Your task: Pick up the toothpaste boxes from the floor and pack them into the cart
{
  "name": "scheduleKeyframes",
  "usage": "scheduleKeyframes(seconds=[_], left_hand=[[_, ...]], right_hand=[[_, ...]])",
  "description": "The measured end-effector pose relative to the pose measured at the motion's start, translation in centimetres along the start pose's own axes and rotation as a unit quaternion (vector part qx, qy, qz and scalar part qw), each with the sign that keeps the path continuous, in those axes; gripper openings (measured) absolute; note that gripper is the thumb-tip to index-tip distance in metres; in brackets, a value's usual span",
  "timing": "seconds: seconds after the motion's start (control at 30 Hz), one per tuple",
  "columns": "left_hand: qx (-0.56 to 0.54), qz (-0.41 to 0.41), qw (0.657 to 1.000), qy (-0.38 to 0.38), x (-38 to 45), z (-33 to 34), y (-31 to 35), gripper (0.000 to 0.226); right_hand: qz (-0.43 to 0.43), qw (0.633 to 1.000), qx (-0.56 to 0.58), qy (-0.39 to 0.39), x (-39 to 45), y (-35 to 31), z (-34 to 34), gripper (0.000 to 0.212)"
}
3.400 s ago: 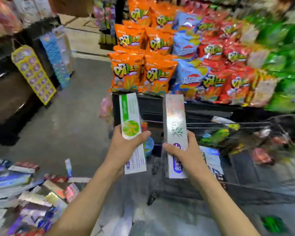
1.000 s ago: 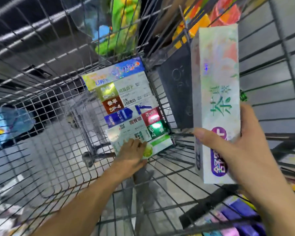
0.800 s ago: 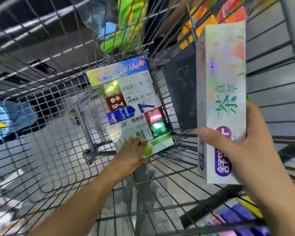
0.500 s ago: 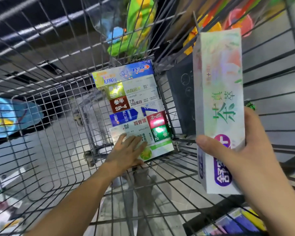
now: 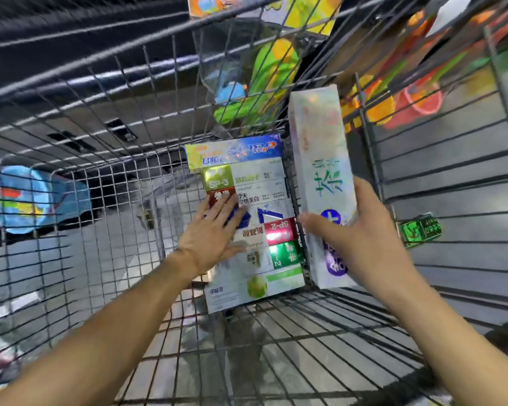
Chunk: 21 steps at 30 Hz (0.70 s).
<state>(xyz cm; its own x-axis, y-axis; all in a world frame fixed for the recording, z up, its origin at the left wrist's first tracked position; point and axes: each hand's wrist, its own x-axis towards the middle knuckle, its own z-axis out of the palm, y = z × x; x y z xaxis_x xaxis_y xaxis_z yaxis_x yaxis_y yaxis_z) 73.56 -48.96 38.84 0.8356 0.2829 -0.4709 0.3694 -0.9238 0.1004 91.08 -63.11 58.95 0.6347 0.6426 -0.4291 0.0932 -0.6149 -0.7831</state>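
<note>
I look down into a wire shopping cart point(image 5: 71, 218). Several toothpaste boxes point(image 5: 255, 183) lie flat side by side in a row on its floor, against the right wall. The nearest one is white with a green lime point(image 5: 257, 287). My left hand point(image 5: 214, 232) lies flat with straight fingers on the left part of that row. My right hand point(image 5: 361, 241) grips a tall white iridescent toothpaste box point(image 5: 320, 159) with green characters and a purple mark. That box stands upright at the right end of the row.
Outside the cart's far wall hang green, yellow and orange snack bags point(image 5: 264, 83). A blue packet point(image 5: 33, 200) shows through the left mesh. A small green box point(image 5: 420, 230) lies beyond the right wall. The cart floor left of the row is bare wire.
My left hand let go of the lime box and slid further up the row. My right hand lowered the white box down beside the row's right end.
</note>
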Motion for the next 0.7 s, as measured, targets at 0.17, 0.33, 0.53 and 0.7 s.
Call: scheduleKeyframes(seconds=[0.17,0.33,0.53,0.7], left_hand=[[-0.026,-0.079,0.996,-0.011,1.5,-0.5,-2.4,0.093],[-0.029,-0.117,0.992,-0.022,0.8,0.1,-3.8,0.088],[-0.012,-0.149,0.988,-0.035,-1.3,-0.7,-7.0,0.084],[-0.023,-0.158,0.986,-0.039,-2.1,-1.6,-7.9,0.082]], right_hand=[[-0.011,0.994,-0.109,-0.029,4.9,1.8,2.8,0.034],[-0.043,0.968,-0.227,-0.1,9.1,3.5,5.2,0.057],[-0.162,0.88,-0.415,-0.164,16.6,3.5,9.1,0.085],[-0.229,0.825,-0.496,-0.142,21.0,2.7,11.6,0.071]])
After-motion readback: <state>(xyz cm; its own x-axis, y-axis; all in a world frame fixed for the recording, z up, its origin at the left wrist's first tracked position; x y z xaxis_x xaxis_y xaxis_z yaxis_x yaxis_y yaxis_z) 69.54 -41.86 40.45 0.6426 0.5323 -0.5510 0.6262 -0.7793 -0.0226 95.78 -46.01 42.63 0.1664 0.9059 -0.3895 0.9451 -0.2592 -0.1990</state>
